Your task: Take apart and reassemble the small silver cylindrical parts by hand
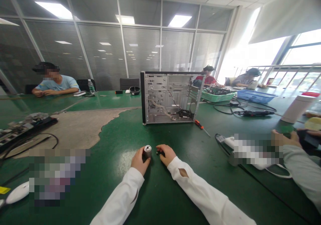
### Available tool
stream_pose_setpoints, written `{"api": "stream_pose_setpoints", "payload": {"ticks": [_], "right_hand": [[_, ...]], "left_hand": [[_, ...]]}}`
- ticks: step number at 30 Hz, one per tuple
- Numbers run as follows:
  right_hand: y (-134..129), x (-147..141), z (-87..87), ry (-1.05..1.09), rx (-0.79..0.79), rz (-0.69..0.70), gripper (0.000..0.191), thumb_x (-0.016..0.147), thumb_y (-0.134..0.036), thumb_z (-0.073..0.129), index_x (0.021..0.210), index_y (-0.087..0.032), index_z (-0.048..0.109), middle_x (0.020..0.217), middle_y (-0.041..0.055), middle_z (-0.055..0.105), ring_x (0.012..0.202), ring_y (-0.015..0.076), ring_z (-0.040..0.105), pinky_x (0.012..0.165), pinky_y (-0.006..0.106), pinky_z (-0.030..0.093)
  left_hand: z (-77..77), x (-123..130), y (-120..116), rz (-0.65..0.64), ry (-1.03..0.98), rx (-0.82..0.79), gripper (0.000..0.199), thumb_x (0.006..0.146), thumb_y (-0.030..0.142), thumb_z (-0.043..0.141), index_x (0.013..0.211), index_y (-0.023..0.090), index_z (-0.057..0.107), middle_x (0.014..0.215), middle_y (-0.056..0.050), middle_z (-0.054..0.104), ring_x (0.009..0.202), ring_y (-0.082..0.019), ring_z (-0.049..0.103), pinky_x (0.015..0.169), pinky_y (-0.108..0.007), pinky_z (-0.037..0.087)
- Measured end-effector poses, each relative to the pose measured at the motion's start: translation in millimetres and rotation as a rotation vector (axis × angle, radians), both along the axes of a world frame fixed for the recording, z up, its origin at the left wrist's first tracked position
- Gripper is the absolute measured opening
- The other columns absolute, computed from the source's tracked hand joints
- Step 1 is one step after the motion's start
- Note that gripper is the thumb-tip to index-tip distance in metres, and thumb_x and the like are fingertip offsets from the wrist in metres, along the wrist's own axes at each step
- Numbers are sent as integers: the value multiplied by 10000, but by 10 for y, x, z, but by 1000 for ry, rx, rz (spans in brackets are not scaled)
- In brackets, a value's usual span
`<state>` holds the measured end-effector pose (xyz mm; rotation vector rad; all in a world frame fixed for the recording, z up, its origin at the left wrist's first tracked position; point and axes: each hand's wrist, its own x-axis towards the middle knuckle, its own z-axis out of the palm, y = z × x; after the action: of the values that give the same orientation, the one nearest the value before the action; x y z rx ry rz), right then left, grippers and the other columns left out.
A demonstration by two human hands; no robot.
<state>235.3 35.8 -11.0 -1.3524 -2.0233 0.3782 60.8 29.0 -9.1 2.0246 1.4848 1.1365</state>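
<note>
At the far left of the green desk (pixel 112 141), dark electronic equipment (pixel 27 126) lies beside a looped black cable (pixel 57 136), with a white rounded object (pixel 18 193) nearer the viewer. Behind them, a person in a light blue shirt (pixel 61 85) sits with both forearms on the desk, and a clear plastic bottle (pixel 90 87) stands just beside that person's arm.

Nearer the middle, the left hand (pixel 139 162) holds a metal cylinder (pixel 147 151) upright, the fingers closed around its side and its pale top facing up. The cylinder is in front of an open computer case (pixel 164 99), well apart from it; the case stands upright, with loose wires visible inside. Just to the right of the cylinder and apart from it, the right hand (pixel 167 154) has its fingers closed on what seems to be a small dark piece (pixel 159 153), too small to identify.

By the lower right corner of the case lies a screwdriver (pixel 199 124) with an orange and black handle, its shaft pointing toward the viewer and to the right. Farther right are a green basket (pixel 217 97) full of dark items, a blue basket (pixel 255 97) and a partly blurred white object (pixel 262 164). At the right edge, a co-worker's hand (pixel 284 139) is near a tilted white container (pixel 297 109).
</note>
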Motion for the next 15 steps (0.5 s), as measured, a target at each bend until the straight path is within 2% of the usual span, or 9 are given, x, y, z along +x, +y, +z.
{"api": "stream_pose_setpoints", "payload": {"ticks": [6,10,15], "right_hand": [[-16,-9,18,-5,11,5,430,562,-61,435,961,-201,512,826,11,577,782,159,484,738,297,368],[-18,-9,23,-1,28,15,418,561,-54,439,944,-202,519,807,15,575,773,162,485,733,307,379],[-129,-47,127,135,188,7,415,595,-71,458,994,-178,482,882,52,539,820,169,473,751,319,392]], "left_hand": [[5,-4,3,-8,-18,-8,446,577,108,561,1011,148,467,971,-76,554,869,-183,529,795,-337,399],[19,-6,0,-32,-37,-15,496,544,17,512,1021,142,460,993,-78,549,891,-181,526,817,-331,395],[27,-9,-6,-37,-69,-44,538,511,-57,431,1000,164,476,970,-49,563,886,-167,526,826,-322,394]]}}
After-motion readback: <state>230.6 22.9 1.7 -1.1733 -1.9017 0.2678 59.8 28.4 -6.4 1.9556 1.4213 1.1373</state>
